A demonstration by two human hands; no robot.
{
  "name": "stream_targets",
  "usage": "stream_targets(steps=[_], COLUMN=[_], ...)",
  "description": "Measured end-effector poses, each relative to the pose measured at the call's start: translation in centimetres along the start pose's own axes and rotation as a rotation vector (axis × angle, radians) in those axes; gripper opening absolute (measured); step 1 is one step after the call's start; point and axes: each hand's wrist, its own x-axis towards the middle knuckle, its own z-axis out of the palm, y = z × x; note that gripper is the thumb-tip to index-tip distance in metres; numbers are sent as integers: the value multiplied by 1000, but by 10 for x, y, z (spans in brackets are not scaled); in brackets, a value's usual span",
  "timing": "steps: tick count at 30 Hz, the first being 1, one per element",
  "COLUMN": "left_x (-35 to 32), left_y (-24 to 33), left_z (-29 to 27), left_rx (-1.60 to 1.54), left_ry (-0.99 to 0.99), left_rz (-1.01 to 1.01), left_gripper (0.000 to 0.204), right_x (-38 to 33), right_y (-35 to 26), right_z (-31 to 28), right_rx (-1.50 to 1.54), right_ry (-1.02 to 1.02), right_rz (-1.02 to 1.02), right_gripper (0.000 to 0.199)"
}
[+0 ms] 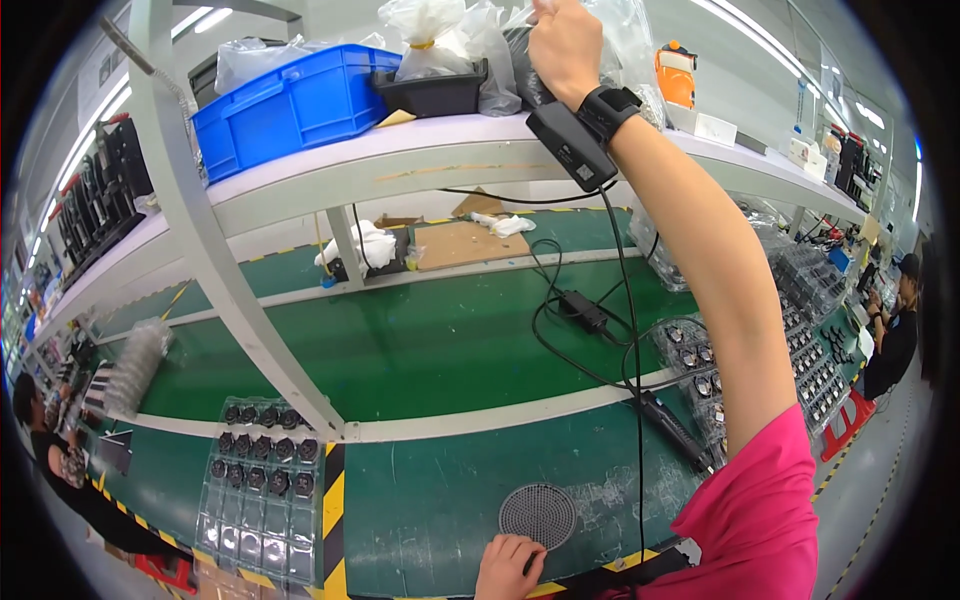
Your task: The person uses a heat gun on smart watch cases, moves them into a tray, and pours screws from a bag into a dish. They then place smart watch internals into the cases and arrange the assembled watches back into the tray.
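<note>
Raised to the shelf, my right hand point(566, 50) is closed at a clear plastic bag point(622, 45); its fingertips are partly cut off by the upper picture edge. Dark contents show in the bag beside the hand. On that wrist sits a black strap with a black box point(570, 145) and a hanging cable. Low at the bench's front edge, my left hand point(510, 568) has its fingers curled, and whatever may be inside them is hidden. A round grey mesh disc point(538, 515) lies flat just beyond its fingers.
A blue crate point(300, 105) and a black tray point(435, 92) with a tied bag stand on the shelf. A metal post point(235, 280) rises at left, near a clear tray of black round parts point(262, 455). A black handheld tool point(672, 432) and cables lie right. Co-workers sit at both sides.
</note>
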Motion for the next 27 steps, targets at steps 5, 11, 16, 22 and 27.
stream_targets(steps=[5,11,16,22,27], left_x=[-3,-5,-11,-10,-20], left_y=[-2,-4,-6,-1,-12], left_z=[-1,-2,-2,-5,-10], left_rx=[11,-45,-81,-90,22], left_ry=[32,35,-14,-18,87], left_rz=[-5,0,-41,-55,-80], left_gripper=[9,9,12,15,22], right_x=[-2,17,3,-70,-185], right_y=[-1,-20,-54,-92,-106], right_z=[-14,-62,-135,-226,-276], right_rx=[86,234,423,338,419], right_ry=[153,156,129,57,-164], right_rz=[-47,-82,-73,138,273], right_gripper=[29,30,34,34,36])
